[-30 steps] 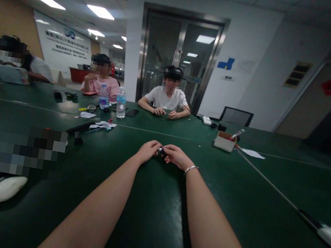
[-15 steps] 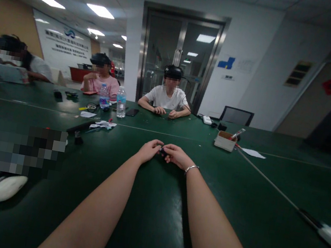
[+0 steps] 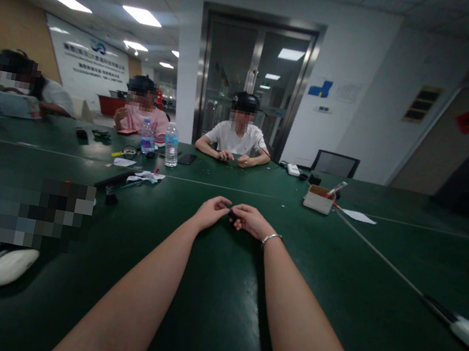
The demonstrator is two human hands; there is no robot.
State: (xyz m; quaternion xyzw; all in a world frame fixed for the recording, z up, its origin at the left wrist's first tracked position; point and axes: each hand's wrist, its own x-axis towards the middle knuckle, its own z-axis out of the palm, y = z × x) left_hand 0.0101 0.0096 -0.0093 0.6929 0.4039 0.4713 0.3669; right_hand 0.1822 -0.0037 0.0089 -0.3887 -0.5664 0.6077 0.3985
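Centrally framed, a right hand (image 3: 249,219) pinches a small dark object (image 3: 232,214) above a green table (image 3: 214,293); the left hand's (image 3: 211,214) fingers curl beside it, their hold unclear.

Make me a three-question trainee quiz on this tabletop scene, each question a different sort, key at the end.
1. True or false: the silver bracelet is worn on the right wrist.
2. Which is nearest the dark phone on the table? (a) the open box (b) a bottle (c) the chair
3. Fill in: the small object in the right hand is ____ in colour.
Key: 1 true; 2 b; 3 dark.
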